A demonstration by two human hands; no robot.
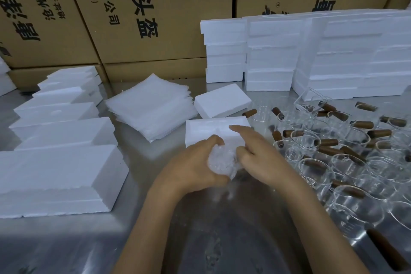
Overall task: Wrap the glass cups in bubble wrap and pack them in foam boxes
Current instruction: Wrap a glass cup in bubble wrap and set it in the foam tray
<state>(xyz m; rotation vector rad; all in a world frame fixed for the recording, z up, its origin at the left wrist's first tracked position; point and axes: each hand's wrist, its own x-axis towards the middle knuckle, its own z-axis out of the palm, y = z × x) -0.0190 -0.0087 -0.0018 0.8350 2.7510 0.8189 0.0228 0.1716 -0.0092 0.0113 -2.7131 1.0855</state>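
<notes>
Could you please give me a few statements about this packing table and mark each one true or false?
1. Both hands hold a bundle of bubble wrap between them. True: the left hand and right hand grip it from either side.
2. The glass cups with brown handles lie on the person's left. False: they lie to the right of the hands.
3. A stack of bubble wrap sheets lies on the table beyond the hands. True.
4. The foam boxes at the back right are stacked in piles. True.
5. The wall of boxes behind the table is white foam. False: it is brown cardboard boxes with black print.
</notes>
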